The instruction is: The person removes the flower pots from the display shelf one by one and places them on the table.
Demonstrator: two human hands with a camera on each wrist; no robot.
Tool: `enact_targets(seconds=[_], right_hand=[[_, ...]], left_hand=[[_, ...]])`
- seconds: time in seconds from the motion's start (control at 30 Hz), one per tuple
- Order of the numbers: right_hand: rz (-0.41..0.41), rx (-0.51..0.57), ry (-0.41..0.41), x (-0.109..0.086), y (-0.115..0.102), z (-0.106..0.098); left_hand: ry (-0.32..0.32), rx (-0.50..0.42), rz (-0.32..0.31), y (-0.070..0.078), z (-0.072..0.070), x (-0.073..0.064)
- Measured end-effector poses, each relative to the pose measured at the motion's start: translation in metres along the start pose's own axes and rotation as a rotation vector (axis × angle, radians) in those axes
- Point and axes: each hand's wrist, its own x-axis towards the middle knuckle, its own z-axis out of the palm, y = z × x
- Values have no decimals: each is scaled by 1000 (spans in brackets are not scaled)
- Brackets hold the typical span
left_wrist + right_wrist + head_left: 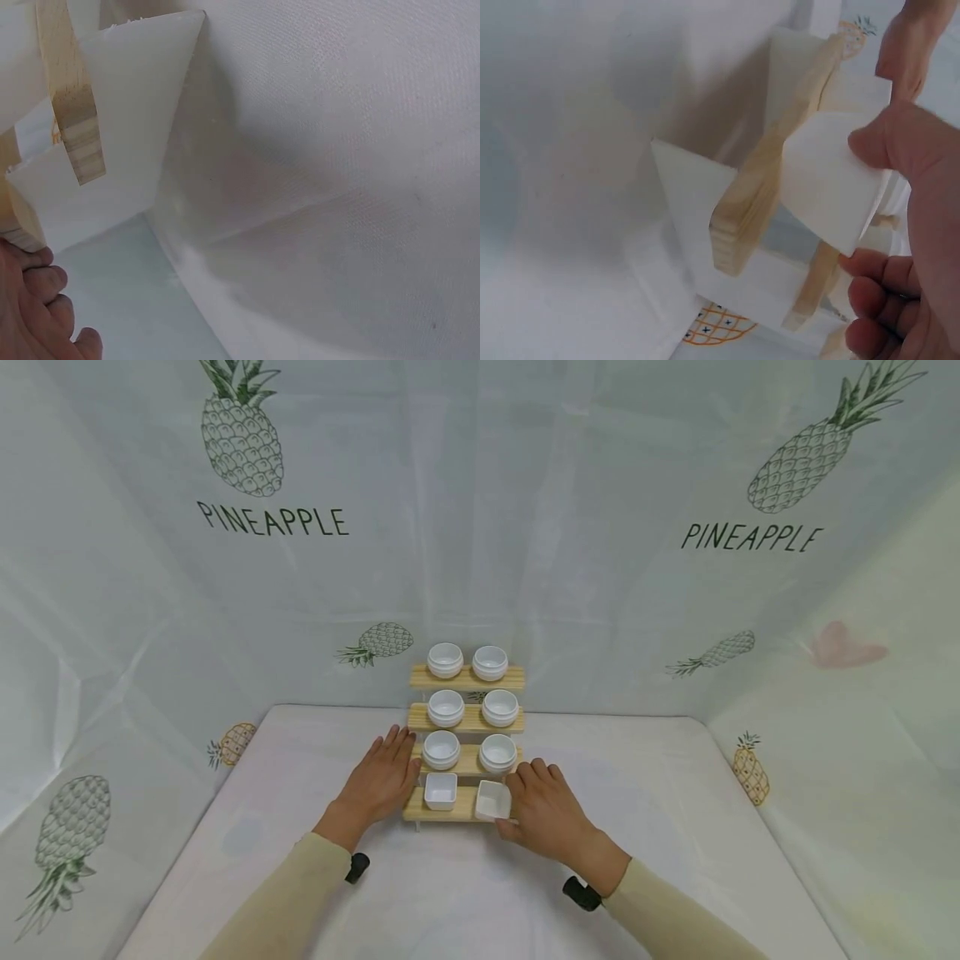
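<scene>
Evidently uncurled, the person's left grip [381,775] rests its straight fingers against the left side of a stepped wooden rack [466,802] on the desk [450,902]. On the upper three tiers stand six round white cups [441,750] in pairs, their white insides showing, with a square white cup [440,792] below at left. A second square cup [492,800], at the lowest tier's right end, sits tilted, pinched by the right grip [543,806].

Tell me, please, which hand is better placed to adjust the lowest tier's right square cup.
Probably the right hand: it pinches that square cup, while the left hand is across at the left edge of the stand.
</scene>
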Motion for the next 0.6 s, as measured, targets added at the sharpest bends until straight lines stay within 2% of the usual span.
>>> enact_targets(seconds=[0.27,0.47,0.6], right_hand=[[-51,3,-36,-11,22,-10],[-91,-30,-44,-27,55,-20],[-76,-63,-49,-34,82,-18]], left_hand=[[-10,1,9,1,-2,0],[-26,1,1,1,0,1],[-18,-15,-4,1,0,1]])
